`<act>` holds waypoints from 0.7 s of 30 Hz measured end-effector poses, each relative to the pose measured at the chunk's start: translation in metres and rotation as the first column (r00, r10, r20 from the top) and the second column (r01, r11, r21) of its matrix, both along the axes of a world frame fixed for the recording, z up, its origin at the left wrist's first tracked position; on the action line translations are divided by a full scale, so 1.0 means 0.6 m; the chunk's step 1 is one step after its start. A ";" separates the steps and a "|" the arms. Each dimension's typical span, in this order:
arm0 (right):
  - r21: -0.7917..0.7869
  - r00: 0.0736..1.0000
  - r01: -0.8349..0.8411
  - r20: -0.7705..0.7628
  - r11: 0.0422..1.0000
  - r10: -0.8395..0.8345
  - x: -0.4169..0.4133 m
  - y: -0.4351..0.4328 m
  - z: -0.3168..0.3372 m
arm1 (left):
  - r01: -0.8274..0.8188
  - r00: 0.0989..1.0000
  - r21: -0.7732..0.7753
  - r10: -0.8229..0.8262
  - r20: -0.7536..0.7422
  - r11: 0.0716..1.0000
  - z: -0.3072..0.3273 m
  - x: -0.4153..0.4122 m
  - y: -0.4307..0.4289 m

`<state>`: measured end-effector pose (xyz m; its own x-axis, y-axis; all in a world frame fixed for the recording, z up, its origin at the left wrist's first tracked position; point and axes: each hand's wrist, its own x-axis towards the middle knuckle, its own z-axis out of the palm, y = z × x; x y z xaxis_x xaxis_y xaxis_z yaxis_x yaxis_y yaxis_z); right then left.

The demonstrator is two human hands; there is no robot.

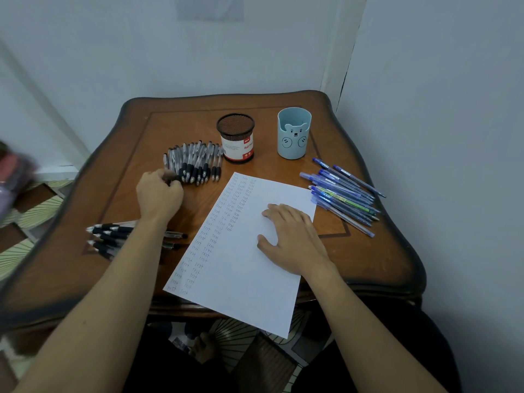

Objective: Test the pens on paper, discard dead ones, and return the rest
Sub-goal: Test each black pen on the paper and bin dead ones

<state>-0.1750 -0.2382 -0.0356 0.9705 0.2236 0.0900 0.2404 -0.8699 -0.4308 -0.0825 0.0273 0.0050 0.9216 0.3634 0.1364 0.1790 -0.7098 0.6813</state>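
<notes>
- Row of black-grip, clear-barrelled pens point(195, 163) lies on the brown wooden bench point(368, 251), tips pointing toward the person.
- Left hand point(160, 194), the nearer one, curls at the row's left end; whether it grips a pen cannot be told.
- Right hand point(289, 236) rests flat on the white paper sheet point(241, 279).

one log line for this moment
left hand: curled at black pen row, grip blurred | right hand: flat on paper | blue pens: piled right of paper | black pile: under left forearm
</notes>
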 end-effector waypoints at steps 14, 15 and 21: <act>-0.009 1.000 -0.006 0.007 1.000 0.006 -0.003 -0.001 0.002 | 0.472 0.877 0.315 -0.402 -0.263 0.823 -0.003 -0.118 0.031; -0.010 1.000 -0.006 0.009 1.000 0.006 -0.002 -0.001 0.002 | 0.481 0.871 0.300 -0.408 -0.274 0.824 -0.004 -0.125 0.034; -0.011 1.000 -0.002 0.016 1.000 0.003 -0.002 -0.001 0.000 | 0.440 0.894 0.310 -0.378 -0.242 0.843 -0.024 -0.130 0.048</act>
<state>-0.1764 -0.2385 -0.0358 0.9684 0.2271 0.1028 0.2493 -0.8740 -0.4172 -0.1604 0.0559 -0.0096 0.9955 -0.0940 0.0154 -0.0932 -0.9271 0.3630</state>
